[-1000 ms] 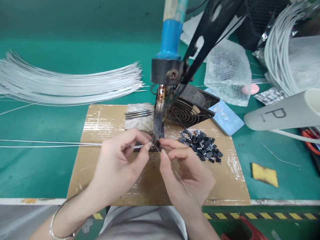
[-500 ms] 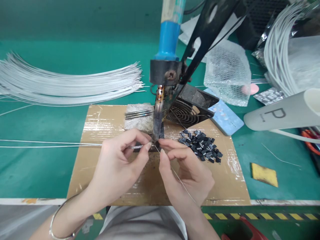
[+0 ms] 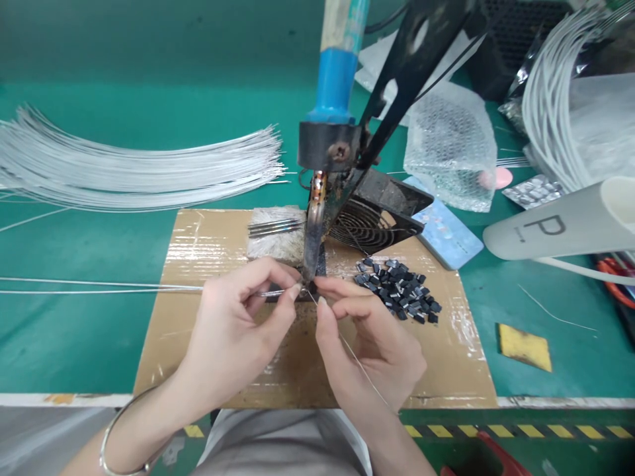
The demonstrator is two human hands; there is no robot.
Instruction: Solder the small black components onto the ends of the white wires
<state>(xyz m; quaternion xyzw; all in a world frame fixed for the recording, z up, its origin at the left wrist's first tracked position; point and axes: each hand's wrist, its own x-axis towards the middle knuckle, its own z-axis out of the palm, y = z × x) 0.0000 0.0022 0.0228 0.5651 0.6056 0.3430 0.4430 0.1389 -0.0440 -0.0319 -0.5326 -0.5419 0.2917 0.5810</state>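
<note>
My left hand (image 3: 248, 324) pinches a pair of thin white wires (image 3: 124, 287) just left of the soldering iron's tip. From that grip the wires run off to the left. Thumb and fingers of my right hand (image 3: 367, 337) are closed on a fine strand of solder wire (image 3: 358, 360), which trails down across the palm. Its upper end reaches the spot beneath the tip. The blue-handled soldering iron (image 3: 313, 244) is clamped upright, tip down, between both hands. My fingertips partly hide the joint there. Small black components (image 3: 399, 287) lie heaped beside my right hand.
A cardboard sheet (image 3: 198, 248) lies under the work. Behind it sit a small black fan (image 3: 372, 225) and a blue box (image 3: 446, 231). The black bracket (image 3: 397, 86) slants overhead. A wire bundle (image 3: 149, 165) lies left; a white cup (image 3: 555, 218) and yellow sponge (image 3: 524, 347) are right.
Both hands keep almost the same place and grip. The view has shifted very slightly; the wires, solder and iron show no clear movement.
</note>
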